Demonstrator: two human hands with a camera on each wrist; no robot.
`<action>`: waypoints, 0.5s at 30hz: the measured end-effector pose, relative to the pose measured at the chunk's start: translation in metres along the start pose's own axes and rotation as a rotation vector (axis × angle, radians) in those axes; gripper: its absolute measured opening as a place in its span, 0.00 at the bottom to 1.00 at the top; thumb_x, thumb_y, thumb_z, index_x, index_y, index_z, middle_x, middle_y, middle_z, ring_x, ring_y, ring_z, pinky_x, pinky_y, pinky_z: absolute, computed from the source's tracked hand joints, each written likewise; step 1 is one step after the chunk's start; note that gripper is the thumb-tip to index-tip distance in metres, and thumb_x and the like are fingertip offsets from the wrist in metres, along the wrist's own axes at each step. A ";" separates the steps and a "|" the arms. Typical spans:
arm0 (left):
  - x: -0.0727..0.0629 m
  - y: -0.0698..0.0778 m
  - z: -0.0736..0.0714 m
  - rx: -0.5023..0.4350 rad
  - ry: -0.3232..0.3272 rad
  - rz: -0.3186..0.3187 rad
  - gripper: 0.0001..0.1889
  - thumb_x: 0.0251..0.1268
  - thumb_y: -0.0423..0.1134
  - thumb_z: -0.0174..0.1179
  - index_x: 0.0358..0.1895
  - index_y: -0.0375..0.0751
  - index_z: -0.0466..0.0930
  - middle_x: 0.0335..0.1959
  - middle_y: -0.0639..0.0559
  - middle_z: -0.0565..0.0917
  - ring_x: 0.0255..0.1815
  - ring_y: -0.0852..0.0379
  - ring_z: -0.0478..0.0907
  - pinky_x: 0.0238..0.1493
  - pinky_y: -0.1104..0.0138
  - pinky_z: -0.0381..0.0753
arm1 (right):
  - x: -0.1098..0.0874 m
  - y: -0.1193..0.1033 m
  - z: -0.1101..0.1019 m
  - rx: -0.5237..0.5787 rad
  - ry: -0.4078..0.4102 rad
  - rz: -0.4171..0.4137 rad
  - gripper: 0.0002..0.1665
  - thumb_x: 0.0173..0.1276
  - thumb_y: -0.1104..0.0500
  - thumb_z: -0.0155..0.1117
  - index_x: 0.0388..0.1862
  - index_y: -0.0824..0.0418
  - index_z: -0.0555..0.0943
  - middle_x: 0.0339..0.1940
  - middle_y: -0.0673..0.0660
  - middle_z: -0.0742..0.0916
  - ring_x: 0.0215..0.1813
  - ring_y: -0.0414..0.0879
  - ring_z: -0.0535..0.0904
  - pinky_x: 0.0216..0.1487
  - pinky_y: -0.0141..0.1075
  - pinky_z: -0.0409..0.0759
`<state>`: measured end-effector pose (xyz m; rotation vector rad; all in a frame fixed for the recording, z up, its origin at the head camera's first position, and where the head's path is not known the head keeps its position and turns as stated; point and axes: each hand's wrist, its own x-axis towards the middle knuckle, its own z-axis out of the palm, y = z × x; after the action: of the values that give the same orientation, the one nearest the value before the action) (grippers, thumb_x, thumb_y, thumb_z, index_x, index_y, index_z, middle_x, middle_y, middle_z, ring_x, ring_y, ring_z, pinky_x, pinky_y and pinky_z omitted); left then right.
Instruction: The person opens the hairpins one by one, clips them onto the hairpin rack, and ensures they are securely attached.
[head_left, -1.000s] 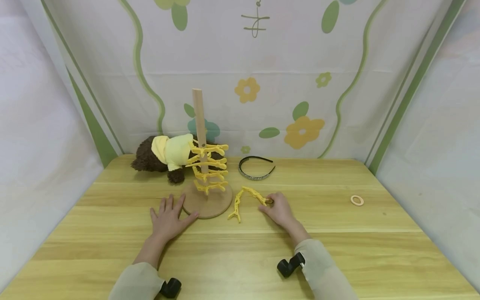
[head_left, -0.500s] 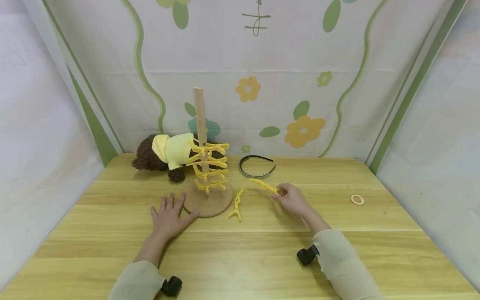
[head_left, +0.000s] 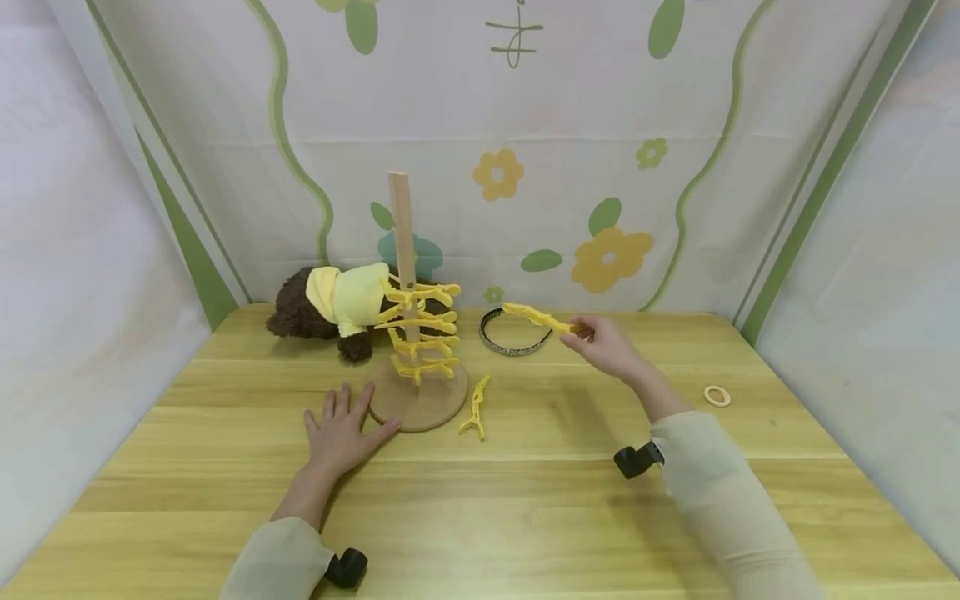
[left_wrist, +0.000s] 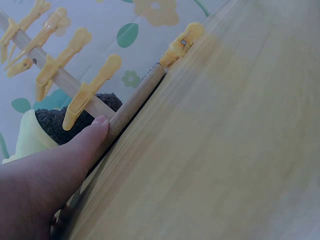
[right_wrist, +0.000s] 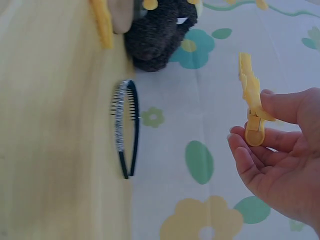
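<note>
My right hand [head_left: 611, 348] pinches a yellow alligator hair clip [head_left: 534, 316] between thumb and fingers, raised above the table with its toothed end pointing left. In the right wrist view the thumb presses the clip near its rounded handle [right_wrist: 255, 137]. The left hand [head_left: 339, 437] lies with fingers spread at the round wooden base [head_left: 431, 410], its thumb on the rim. From that base rises a wooden post [head_left: 402, 229] with several yellow clips [head_left: 423, 367] clamped one above another on its lower half. Another yellow clip [head_left: 476, 408] lies on the table just right of the base.
Behind the post lies a brown plush toy [head_left: 360, 296] in a yellow top. A black headband with a glittery band [head_left: 510, 351] rests at the table's back, below the held clip. Far to the right is a small pale ring [head_left: 717, 404]. A flowered cloth [head_left: 420, 100] hangs behind.
My right hand has lifted one of two yellow clips off the table and carried it up, back and to the right. The left hand has stayed at the base.
</note>
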<state>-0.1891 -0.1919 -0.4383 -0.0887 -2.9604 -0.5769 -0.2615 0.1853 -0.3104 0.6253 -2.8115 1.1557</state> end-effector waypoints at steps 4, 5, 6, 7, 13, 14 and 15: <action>0.000 0.000 -0.001 -0.008 0.000 -0.002 0.46 0.47 0.73 0.40 0.67 0.46 0.49 0.64 0.31 0.46 0.63 0.33 0.37 0.48 0.36 0.27 | 0.009 -0.013 -0.013 -0.014 -0.013 -0.029 0.21 0.63 0.59 0.54 0.50 0.71 0.71 0.37 0.63 0.79 0.35 0.51 0.73 0.32 0.38 0.71; 0.000 0.000 -0.002 -0.011 0.000 -0.001 0.46 0.47 0.72 0.41 0.67 0.46 0.49 0.64 0.31 0.46 0.63 0.33 0.37 0.48 0.36 0.27 | 0.011 -0.016 -0.015 -0.023 -0.016 -0.033 0.20 0.63 0.59 0.54 0.50 0.71 0.71 0.38 0.63 0.79 0.35 0.52 0.73 0.33 0.39 0.71; 0.000 0.001 -0.002 -0.013 -0.001 -0.002 0.46 0.47 0.72 0.41 0.67 0.46 0.49 0.64 0.31 0.46 0.63 0.33 0.37 0.48 0.36 0.27 | 0.013 -0.019 -0.018 -0.033 -0.015 -0.039 0.19 0.63 0.59 0.54 0.50 0.70 0.72 0.38 0.63 0.80 0.35 0.52 0.73 0.33 0.39 0.71; 0.000 0.001 -0.002 -0.016 -0.001 -0.002 0.46 0.47 0.72 0.41 0.67 0.46 0.49 0.64 0.31 0.46 0.63 0.33 0.37 0.48 0.36 0.27 | 0.015 -0.021 -0.020 -0.046 -0.015 -0.045 0.19 0.63 0.59 0.55 0.50 0.70 0.72 0.38 0.62 0.80 0.36 0.52 0.73 0.34 0.39 0.71; -0.001 0.001 -0.002 -0.015 -0.003 0.001 0.46 0.47 0.72 0.41 0.67 0.46 0.49 0.64 0.31 0.46 0.63 0.33 0.37 0.48 0.36 0.28 | 0.026 -0.040 -0.034 -0.104 -0.054 -0.088 0.18 0.63 0.59 0.54 0.48 0.70 0.74 0.35 0.63 0.80 0.34 0.50 0.73 0.32 0.39 0.72; -0.001 0.001 -0.002 -0.015 -0.002 0.002 0.46 0.47 0.72 0.41 0.67 0.46 0.49 0.64 0.31 0.47 0.63 0.33 0.37 0.48 0.36 0.28 | 0.028 -0.043 -0.036 -0.114 -0.066 -0.095 0.18 0.63 0.58 0.54 0.47 0.70 0.74 0.35 0.63 0.80 0.33 0.50 0.73 0.31 0.38 0.71; -0.001 0.001 -0.002 -0.014 -0.001 0.002 0.46 0.47 0.72 0.41 0.67 0.46 0.49 0.64 0.31 0.47 0.63 0.33 0.37 0.48 0.35 0.28 | 0.030 -0.047 -0.038 -0.122 -0.075 -0.101 0.18 0.63 0.59 0.54 0.47 0.70 0.74 0.34 0.63 0.80 0.32 0.50 0.72 0.30 0.38 0.71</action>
<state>-0.1880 -0.1914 -0.4361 -0.0941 -2.9573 -0.5976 -0.2758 0.1707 -0.2464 0.8059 -2.8475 0.9558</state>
